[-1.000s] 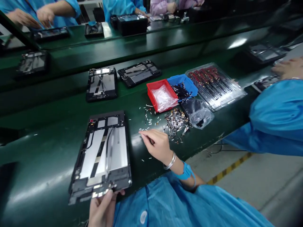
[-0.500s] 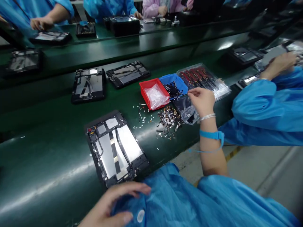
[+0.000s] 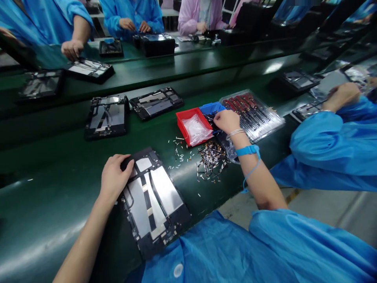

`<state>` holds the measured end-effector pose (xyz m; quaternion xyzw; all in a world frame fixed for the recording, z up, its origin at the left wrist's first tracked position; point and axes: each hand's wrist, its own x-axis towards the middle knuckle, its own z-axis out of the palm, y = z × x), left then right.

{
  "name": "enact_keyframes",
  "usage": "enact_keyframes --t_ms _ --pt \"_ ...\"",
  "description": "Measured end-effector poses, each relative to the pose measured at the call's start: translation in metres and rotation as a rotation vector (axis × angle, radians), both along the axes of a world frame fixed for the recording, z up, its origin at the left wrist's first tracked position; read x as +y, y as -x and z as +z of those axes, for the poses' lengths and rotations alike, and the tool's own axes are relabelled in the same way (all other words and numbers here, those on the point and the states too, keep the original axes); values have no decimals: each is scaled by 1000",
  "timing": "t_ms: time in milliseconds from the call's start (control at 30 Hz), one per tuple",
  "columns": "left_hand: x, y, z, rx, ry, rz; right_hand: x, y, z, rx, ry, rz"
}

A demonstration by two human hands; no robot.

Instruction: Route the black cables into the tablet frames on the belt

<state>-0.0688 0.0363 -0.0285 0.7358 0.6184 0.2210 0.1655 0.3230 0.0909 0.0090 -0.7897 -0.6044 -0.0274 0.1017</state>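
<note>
An opened tablet [image 3: 165, 186] lies in front of me, its silvery inside and dark flex cables facing up. My left hand [image 3: 114, 175] grips its upper left corner, thumb over the edge and fingers curled. At the blue bin [image 3: 212, 107], my right hand [image 3: 227, 121] dips its pinched fingertips among small black cable parts [image 3: 208, 118]. Whatever those fingertips pinch is hidden. A blue strap [image 3: 247, 151] circles my right wrist. Beside the blue bin, a red bin [image 3: 184, 127] holds clear plastic bags [image 3: 196, 129].
Near the bins lies a pile of small metallic parts [image 3: 212, 157], with white bits scattered left of it. A clear tray [image 3: 265, 124] holds red and black strips. Two more opened tablets [image 3: 107, 116] lie beyond mine. Co-workers sit opposite and at the right.
My left hand has moved up from the near edge onto the tablet's upper left corner. My right hand has shifted left and down into the blue bin. A co-worker opposite has moved a tablet.
</note>
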Motion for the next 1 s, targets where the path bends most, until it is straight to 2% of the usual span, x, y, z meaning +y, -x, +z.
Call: enact_keyframes --t_ms 133,233,300,367,433,567,667,733,800,1000 --pt "-11 -6 2 23 73 -62 -10 -8 6 -11 -56 -149" --pt "-11 -8 5 36 107 -68 -16 -16 12 69 -142 -177" --pt "-11 -11 10 -34 68 -60 -23 -13 16 171 -232 -156" --pt "-15 -18 18 -169 18 -66 -33 2 20 255 -349 -52" --pt "-23 -29 27 -372 83 -113 -47 30 23 236 -454 154" --pt "-37 -53 41 -970 571 -250 -79 99 20 -63 -568 712" --pt "-42 -63 42 -1210 845 -274 -92 133 15 -177 -688 979" --pt "-42 -64 39 -1241 914 -273 -95 144 12 -185 -712 1040" --pt "-42 -64 36 -1256 907 -274 -96 149 9 -131 -692 1049" --pt "-46 -65 29 -1160 631 -300 -103 155 7 264 -536 956"
